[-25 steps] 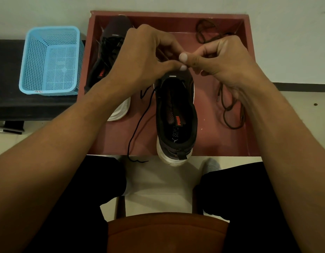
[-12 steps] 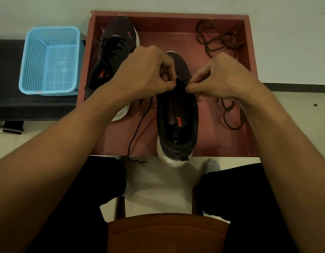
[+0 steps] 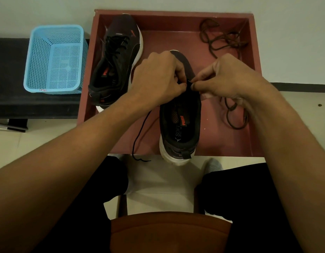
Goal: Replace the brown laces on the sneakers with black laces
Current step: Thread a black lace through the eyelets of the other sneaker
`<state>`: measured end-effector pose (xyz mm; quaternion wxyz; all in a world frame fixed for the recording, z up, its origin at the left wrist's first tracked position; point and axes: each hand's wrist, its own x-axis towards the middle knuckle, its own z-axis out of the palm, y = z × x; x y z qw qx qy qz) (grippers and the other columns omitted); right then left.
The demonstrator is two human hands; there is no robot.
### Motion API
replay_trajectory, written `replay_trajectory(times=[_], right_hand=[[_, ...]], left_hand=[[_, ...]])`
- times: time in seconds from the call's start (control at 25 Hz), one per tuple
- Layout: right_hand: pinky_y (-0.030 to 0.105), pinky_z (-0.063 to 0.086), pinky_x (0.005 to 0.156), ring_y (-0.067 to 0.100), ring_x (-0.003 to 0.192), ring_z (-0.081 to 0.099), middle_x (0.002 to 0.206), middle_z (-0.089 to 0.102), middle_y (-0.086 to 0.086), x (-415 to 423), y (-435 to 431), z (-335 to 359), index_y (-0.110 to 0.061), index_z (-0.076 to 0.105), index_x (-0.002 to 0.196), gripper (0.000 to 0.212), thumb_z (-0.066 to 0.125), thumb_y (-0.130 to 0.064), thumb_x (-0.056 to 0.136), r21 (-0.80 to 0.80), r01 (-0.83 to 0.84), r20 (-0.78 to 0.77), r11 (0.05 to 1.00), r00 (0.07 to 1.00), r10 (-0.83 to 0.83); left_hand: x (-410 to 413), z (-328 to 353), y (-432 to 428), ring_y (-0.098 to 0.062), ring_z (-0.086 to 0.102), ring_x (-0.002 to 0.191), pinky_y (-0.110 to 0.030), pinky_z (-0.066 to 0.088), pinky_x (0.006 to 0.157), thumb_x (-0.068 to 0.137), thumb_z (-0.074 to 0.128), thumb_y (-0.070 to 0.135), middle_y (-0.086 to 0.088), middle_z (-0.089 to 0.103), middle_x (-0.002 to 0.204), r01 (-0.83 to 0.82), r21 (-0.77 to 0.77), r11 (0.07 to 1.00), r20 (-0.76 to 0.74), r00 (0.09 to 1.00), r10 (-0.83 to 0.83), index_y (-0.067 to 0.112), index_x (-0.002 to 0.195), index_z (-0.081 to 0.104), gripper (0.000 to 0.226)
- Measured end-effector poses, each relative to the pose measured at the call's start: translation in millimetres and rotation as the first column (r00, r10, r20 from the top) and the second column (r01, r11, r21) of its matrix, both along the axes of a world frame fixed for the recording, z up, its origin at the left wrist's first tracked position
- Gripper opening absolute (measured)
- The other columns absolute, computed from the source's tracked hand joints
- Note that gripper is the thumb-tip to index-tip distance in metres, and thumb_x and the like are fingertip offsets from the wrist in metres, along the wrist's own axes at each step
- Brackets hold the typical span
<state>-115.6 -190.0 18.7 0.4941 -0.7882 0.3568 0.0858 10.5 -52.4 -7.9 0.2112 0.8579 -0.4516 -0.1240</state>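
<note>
A dark sneaker point(image 3: 181, 125) with a white sole stands heel toward me in the red-brown tray point(image 3: 254, 106). My left hand point(image 3: 158, 77) and my right hand point(image 3: 229, 77) meet over its lacing area, fingers curled, pinching a black lace point(image 3: 139, 132) at the eyelets. The lace's loose end trails down past the tray's front edge. A second dark sneaker point(image 3: 116, 61), laced in black, lies at the tray's left. One brown lace point(image 3: 220, 37) sits at the back right, another brown lace point(image 3: 234, 114) below my right hand.
A light blue mesh basket point(image 3: 55, 59) stands on a black bench point(image 3: 12, 99) left of the tray. My knees in black trousers and a brown chair seat point(image 3: 169, 232) fill the foreground. A white wall is behind the tray.
Both hands came down toward me from the toe area to the upper eyelets, drawing the black lace along. The sneaker settled a little lower in the tray.
</note>
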Motion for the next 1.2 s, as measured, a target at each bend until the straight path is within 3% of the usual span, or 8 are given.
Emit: replay_trajectory(times=[0.16, 0.4, 0.56, 0.76, 0.92, 1.04, 1.12, 1.2], right_hand=[[0.020, 0.063, 0.071, 0.014, 0.073, 0.079, 0.077, 0.080, 0.003, -0.8, 0.8, 1.6, -0.011, 0.081, 0.090, 0.005, 0.080, -0.006, 0.090, 0.039, 0.031, 0.011, 0.999, 0.999, -0.031], [0.023, 0.064, 0.076, 0.020, 0.082, 0.080, 0.085, 0.081, 0.010, -2.2, -4.1, -2.2, -0.001, 0.079, 0.100, 0.009, 0.071, -0.004, 0.097, 0.187, 0.084, 0.057, 0.979, 0.994, -0.096], [0.025, 0.064, 0.079, 0.015, 0.074, 0.080, 0.078, 0.080, 0.003, -1.5, -6.6, -5.1, -0.011, 0.079, 0.097, 0.005, 0.075, -0.014, 0.097, 0.019, -0.056, 0.013, 0.998, 0.998, 0.056], [0.023, 0.062, 0.072, 0.007, 0.066, 0.077, 0.074, 0.079, -0.004, 0.7, -5.7, -7.8, -0.021, 0.075, 0.095, 0.010, 0.067, -0.021, 0.101, -0.149, -0.175, -0.071, 0.973, 0.984, 0.166], [0.023, 0.060, 0.062, 0.010, 0.061, 0.074, 0.075, 0.079, -0.001, -5.6, -20.1, -6.4, -0.013, 0.075, 0.092, 0.018, 0.062, -0.019, 0.103, -0.220, -0.236, -0.298, 0.946, 0.940, 0.165], [0.021, 0.059, 0.052, 0.017, 0.066, 0.072, 0.090, 0.078, 0.012, -6.3, -17.9, -10.9, -0.002, 0.076, 0.100, 0.017, 0.063, -0.013, 0.103, -0.130, -0.205, -0.482, 0.970, 0.868, 0.119], [0.023, 0.059, 0.050, 0.016, 0.063, 0.071, 0.087, 0.077, 0.010, -3.6, -14.8, -11.8, -0.007, 0.076, 0.101, 0.015, 0.067, -0.019, 0.101, -0.156, -0.221, -0.474, 0.963, 0.872, 0.124], [0.020, 0.052, 0.056, 0.012, 0.066, 0.071, 0.086, 0.076, 0.000, -1.4, -17.7, -11.6, -0.021, 0.076, 0.102, 0.012, 0.074, -0.030, 0.095, -0.339, -0.291, -0.331, 0.895, 0.927, 0.176]], left_hand=[[1.7, -5.2, 0.2, -0.001, 0.056, 0.061, -0.022, 0.043, 0.059, 0.084, 0.081, 0.039, 0.019, 0.058, 0.061, -0.029, -0.009, 1.000, -0.106, 0.994, 0.028, 0.039, 0.079, 0.075, 0.008], [-0.8, -6.8, 0.1, -0.002, 0.058, 0.067, -0.024, 0.046, 0.061, 0.084, 0.083, 0.043, 0.019, 0.061, 0.068, -0.056, 0.011, 0.998, -0.100, 0.993, 0.057, 0.039, 0.085, 0.079, 0.005], [-1.9, -5.2, 2.3, -0.008, 0.066, 0.086, -0.030, 0.054, 0.070, 0.082, 0.084, 0.048, 0.015, 0.072, 0.090, -0.068, 0.022, 0.997, -0.046, 0.997, 0.069, 0.041, 0.092, 0.081, 0.013], [1.9, 2.2, 4.3, -0.010, 0.059, 0.079, -0.032, 0.052, 0.066, 0.081, 0.083, 0.052, 0.017, 0.057, 0.074, -0.016, 0.064, 0.998, -0.002, 1.000, 0.016, 0.042, 0.098, 0.080, 0.020], [5.7, 5.6, 6.5, -0.009, 0.059, 0.076, -0.035, 0.057, 0.069, 0.082, 0.083, 0.051, 0.017, 0.061, 0.075, 0.020, 0.082, 0.996, -0.034, 0.999, -0.017, 0.041, 0.098, 0.080, 0.019], [8.4, 6.1, 8.1, -0.007, 0.062, 0.078, -0.035, 0.059, 0.072, 0.084, 0.082, 0.049, 0.015, 0.067, 0.079, 0.030, 0.082, 0.996, -0.040, 0.999, -0.027, 0.041, 0.097, 0.080, 0.016], [8.6, 6.6, 8.5, -0.007, 0.064, 0.080, -0.036, 0.060, 0.073, 0.085, 0.082, 0.047, 0.014, 0.069, 0.080, 0.024, 0.074, 0.997, -0.047, 0.999, -0.020, 0.041, 0.096, 0.080, 0.014], [8.0, 7.1, 9.1, -0.008, 0.065, 0.080, -0.037, 0.060, 0.074, 0.085, 0.082, 0.046, 0.014, 0.071, 0.080, 0.018, 0.066, 0.998, -0.048, 0.999, -0.015, 0.040, 0.096, 0.081, 0.013]])
